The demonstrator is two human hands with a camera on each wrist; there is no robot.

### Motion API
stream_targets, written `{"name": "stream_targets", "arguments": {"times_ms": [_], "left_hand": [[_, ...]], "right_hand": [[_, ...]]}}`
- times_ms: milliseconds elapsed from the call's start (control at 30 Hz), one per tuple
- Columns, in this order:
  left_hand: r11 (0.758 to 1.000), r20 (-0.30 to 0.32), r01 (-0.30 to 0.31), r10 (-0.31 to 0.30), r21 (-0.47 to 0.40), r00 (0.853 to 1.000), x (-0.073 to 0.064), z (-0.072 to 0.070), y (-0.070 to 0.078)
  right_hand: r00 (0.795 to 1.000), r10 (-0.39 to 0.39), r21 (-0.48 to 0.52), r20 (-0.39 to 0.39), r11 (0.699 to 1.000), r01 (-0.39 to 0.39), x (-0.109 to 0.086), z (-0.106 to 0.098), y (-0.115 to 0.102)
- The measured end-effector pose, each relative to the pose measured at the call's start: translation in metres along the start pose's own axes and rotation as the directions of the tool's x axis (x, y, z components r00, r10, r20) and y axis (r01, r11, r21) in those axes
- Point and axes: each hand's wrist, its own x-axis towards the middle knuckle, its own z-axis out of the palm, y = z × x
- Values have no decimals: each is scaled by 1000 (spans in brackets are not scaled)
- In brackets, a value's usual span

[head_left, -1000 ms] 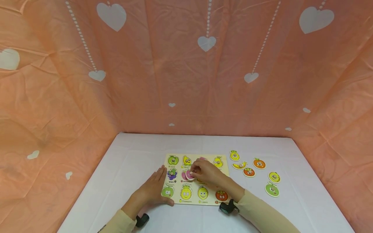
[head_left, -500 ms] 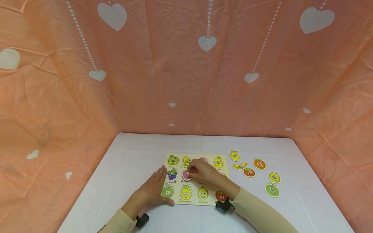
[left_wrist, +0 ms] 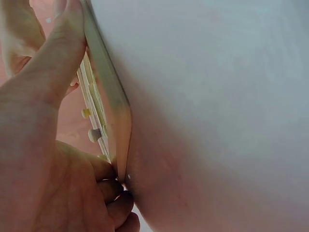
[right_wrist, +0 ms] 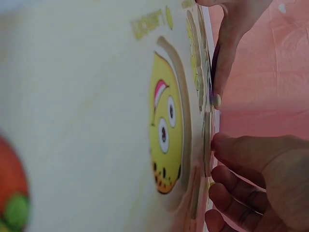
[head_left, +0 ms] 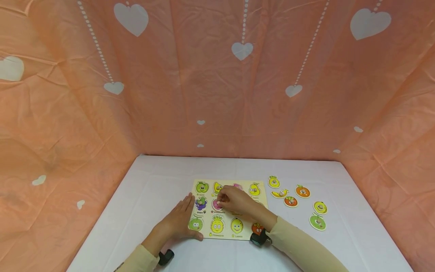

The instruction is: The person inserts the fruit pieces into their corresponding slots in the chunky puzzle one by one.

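A cream wooden fruit puzzle board (head_left: 225, 235) lies flat on the white table. My left hand (head_left: 178, 221) rests against its left side, with fingers extended along that edge and the thumb at the near left corner. My right hand (head_left: 238, 201) is over the middle row, where thumb and fingertips pinch the knob of a pink strawberry piece (head_left: 215, 206) at the strawberry slot. The hand partly covers this piece. Seated apple (head_left: 202, 187), grape (head_left: 201, 204) and pear (head_left: 254, 189) pieces show on the board. In the right wrist view, the lemon recess (right_wrist: 166, 125) appears close up.
Right of the board lie loose knobbed pieces: a pineapple (head_left: 273, 182), a banana (head_left: 279, 193), an orange (head_left: 302, 191), a red-orange fruit (head_left: 290, 201), a yellow one (head_left: 320, 207) and a green one (head_left: 317, 222). A peach-coloured curtain with hearts (head_left: 217, 113) surrounds the table.
My right hand has moved slightly left with the strawberry piece, which sat offset from its slot and now lies over it. The left hand has stayed in place.
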Motion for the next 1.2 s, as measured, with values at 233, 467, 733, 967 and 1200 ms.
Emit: {"name": "stream_targets", "arguments": {"times_ms": [233,467,733,967,1200], "left_hand": [[1000,-3,2,-2,-6,1000,0,0,1],[1000,-6,2,-2,-13,1000,-1,-1,1],[1000,5,-7,7,1,1000,0,-1,0],[1000,-1,3,-3,-18,1000,-1,-1,2],[1000,-5,8,-8,-19,1000,-3,-2,4]], "right_hand": [[1000,2,4,9,1000,-2,1,-1,-1],[1000,19,0,23,1000,-19,2,0,-2],[999,22,-9,31,1000,-22,3,0,-1],[999,13,10,33,1000,-13,3,1,1],[999,18,33,41,999,-19,3,0,4]]}}
